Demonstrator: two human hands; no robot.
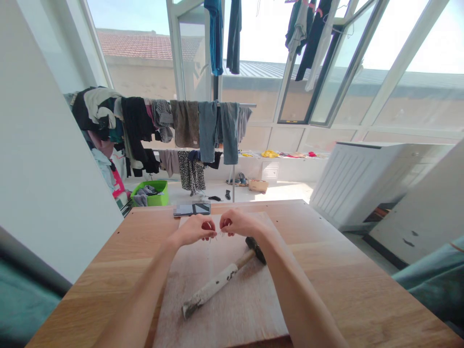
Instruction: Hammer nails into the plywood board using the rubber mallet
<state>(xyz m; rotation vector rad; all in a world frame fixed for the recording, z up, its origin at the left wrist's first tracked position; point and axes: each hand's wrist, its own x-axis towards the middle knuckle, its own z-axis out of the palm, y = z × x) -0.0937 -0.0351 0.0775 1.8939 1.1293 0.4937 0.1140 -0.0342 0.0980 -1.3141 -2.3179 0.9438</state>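
Above the far part of a pale wooden board (250,309), my left hand (197,228) and my right hand (237,223) face each other, a small gap between their fingertips. Both are closed in a pinch. Thin, light, nail-like pieces poke out below the fingers of each hand; they are too small to make out exactly. A hammer (216,285) lies diagonally across the board, its dark head at the far right beside my right forearm and its white-wrapped handle towards the near left. Just beyond my left hand, a phone (192,209) lies flat near the board's far edge.
The board rests on a wooden table (326,280). Past the table stand a rack of drying clothes (184,123), a green basket (159,193) with cloth in it and a small cardboard box (258,185). A white ribbed cabinet-like unit (348,179) is at the right.
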